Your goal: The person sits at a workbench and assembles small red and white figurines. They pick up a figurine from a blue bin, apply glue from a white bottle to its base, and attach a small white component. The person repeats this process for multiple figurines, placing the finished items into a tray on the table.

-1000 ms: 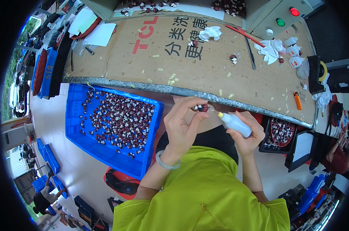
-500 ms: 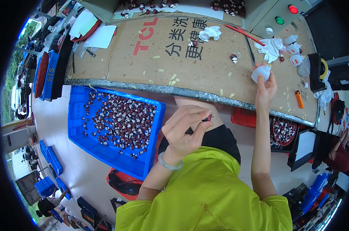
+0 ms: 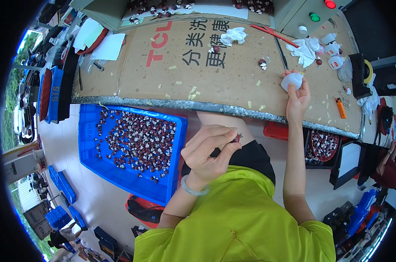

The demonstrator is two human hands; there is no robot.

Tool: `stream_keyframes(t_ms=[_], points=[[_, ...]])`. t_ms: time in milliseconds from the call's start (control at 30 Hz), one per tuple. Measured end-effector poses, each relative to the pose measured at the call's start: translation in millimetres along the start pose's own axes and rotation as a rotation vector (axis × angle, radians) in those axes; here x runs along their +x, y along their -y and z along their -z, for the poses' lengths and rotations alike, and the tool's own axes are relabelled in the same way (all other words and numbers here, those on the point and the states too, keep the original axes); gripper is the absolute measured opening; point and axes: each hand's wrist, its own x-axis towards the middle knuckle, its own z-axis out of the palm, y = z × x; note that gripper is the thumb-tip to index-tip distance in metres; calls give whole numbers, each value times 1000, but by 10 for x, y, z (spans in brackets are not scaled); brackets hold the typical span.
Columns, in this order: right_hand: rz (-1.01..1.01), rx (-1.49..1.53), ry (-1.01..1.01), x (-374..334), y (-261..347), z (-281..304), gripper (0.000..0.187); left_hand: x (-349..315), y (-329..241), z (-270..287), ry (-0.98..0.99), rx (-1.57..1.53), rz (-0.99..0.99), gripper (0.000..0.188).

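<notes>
The left hand [image 3: 210, 150] pinches a small, round, dark-red piece [image 3: 236, 138], fingers nearly closed; the right hand [image 3: 298, 100] curls around a white plastic bottle [image 3: 291, 81], best gripped lightly.

We pinch a partly hidden dark-red figurine [image 3: 236, 138] in our left hand [image 3: 209, 150] before the cardboard-covered workbench [image 3: 132, 83], our right hand [image 3: 298, 95] gripping a white squeeze bottle [image 3: 291, 81] over the workbench. A blue crate [image 3: 119, 184] of maroon-and-white figurines [image 3: 141, 139] sits before the workbench's left half.
</notes>
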Motion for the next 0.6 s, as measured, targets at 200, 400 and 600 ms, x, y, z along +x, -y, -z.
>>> stream_keyframes(t_ms=[200,400,600], points=[[-14,-76,5,3,-7,2,36,-8,-34,-22,-28,-31,77,22],[-22,-112,61,35,-5,-25,37,-52,-10,0,-30,-178,152,21],[27,-110,140,23,110,-13,50,-57,-8,37,-57,-249,227,23]])
